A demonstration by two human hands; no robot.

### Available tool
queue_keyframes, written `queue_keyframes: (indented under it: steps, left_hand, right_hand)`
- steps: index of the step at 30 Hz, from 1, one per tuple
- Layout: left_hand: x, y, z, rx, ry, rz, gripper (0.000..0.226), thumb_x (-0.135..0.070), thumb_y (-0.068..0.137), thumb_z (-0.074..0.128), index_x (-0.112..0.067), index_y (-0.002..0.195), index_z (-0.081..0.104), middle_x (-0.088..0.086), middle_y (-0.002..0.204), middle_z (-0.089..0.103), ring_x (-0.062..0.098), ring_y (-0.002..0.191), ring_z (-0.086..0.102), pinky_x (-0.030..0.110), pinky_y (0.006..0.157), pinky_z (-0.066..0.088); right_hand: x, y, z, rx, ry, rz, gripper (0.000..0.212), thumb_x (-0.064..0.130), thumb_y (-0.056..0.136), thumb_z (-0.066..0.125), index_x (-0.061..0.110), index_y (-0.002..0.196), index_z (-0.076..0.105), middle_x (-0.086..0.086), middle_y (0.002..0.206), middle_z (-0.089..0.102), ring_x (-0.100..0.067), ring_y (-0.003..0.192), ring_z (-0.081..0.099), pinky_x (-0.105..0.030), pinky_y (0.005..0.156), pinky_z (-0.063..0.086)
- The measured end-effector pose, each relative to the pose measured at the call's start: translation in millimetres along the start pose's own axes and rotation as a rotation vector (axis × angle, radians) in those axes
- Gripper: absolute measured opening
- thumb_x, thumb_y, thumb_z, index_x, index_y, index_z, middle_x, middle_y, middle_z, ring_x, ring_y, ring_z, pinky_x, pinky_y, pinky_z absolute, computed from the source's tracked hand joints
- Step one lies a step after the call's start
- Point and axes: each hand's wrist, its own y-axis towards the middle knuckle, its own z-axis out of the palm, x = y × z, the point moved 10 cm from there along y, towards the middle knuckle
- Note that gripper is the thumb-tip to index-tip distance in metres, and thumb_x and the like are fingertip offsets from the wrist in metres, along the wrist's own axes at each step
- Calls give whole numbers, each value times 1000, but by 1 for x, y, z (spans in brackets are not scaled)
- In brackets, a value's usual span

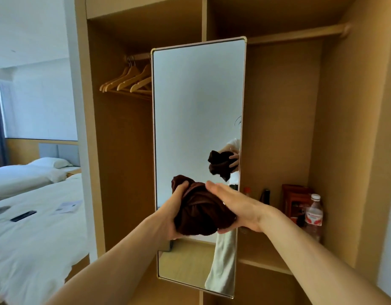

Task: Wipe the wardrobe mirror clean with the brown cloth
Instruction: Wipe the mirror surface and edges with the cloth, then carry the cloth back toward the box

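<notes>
The tall wardrobe mirror (196, 102) with a thin gold frame stands out from the open wooden wardrobe, angled toward me. A bunched dark brown cloth (201, 214) is held in front of its lower half. My left hand (174, 214) grips the cloth from below and the left side. My right hand (236, 208) lies flat over the cloth's top and right side, fingers stretched out. The cloth and a hand show again as a reflection in the glass, higher and to the right. I cannot tell whether the cloth touches the glass.
Wooden hangers (130, 81) hang on a rail left of the mirror. A shelf on the right holds a water bottle (314, 214), a red box (294, 200) and small dark bottles. A white bed (33, 238) with a phone on it lies to the left.
</notes>
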Motion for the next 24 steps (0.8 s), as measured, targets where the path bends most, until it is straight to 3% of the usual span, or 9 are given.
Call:
queue_keyframes:
  steps: [4, 8, 13, 16, 19, 24]
  left_hand:
    - [2, -10, -7, -18, -27, -42, 85, -80, 71, 52, -5, 111, 64, 23, 96, 71, 39, 99, 65, 46, 80, 56]
    - [-4, -25, -27, -83, 81, -19, 77, -67, 69, 68, -8, 117, 60, 18, 112, 68, 33, 108, 63, 41, 98, 48]
    - [-19, -55, -83, -272, 158, 58, 57, -44, 76, 74, -7, 115, 57, 16, 109, 69, 30, 102, 66, 36, 90, 52]
    - [-29, -74, -120, -334, 163, 80, 49, -40, 82, 70, -7, 116, 56, 17, 113, 67, 30, 103, 65, 37, 94, 51]
    - [-42, -98, -159, -420, 205, 121, 45, -40, 85, 67, -6, 113, 57, 16, 100, 69, 28, 94, 66, 37, 87, 52]
    - [-53, -143, -241, -546, 173, 129, 41, -40, 86, 67, -7, 108, 58, 10, 86, 67, 20, 75, 64, 28, 61, 53]
  right_hand:
    - [-3, -7, 17, 2, -166, -26, 45, 58, 79, 64, 37, 115, 49, 2, 113, 60, -19, 101, 61, -37, 74, 59]
    - [1, 1, 30, -58, -65, -57, 34, 37, 93, 55, 16, 120, 56, -9, 107, 65, -25, 96, 65, -37, 70, 60]
    - [24, 13, 78, -11, -74, -159, 9, 23, 93, 55, 18, 96, 62, -8, 92, 69, -16, 80, 68, -22, 55, 52]
    - [36, 26, 116, 32, -99, -197, 11, 22, 92, 56, 15, 100, 61, -8, 95, 67, -17, 84, 67, -22, 60, 53]
    - [46, 40, 159, 100, -97, -212, 8, 25, 92, 57, 19, 96, 61, -8, 97, 67, -19, 90, 66, -29, 73, 58]
    - [65, 65, 249, 200, -95, -225, 9, 25, 93, 56, 19, 95, 62, -6, 94, 69, -15, 84, 68, -24, 62, 56]
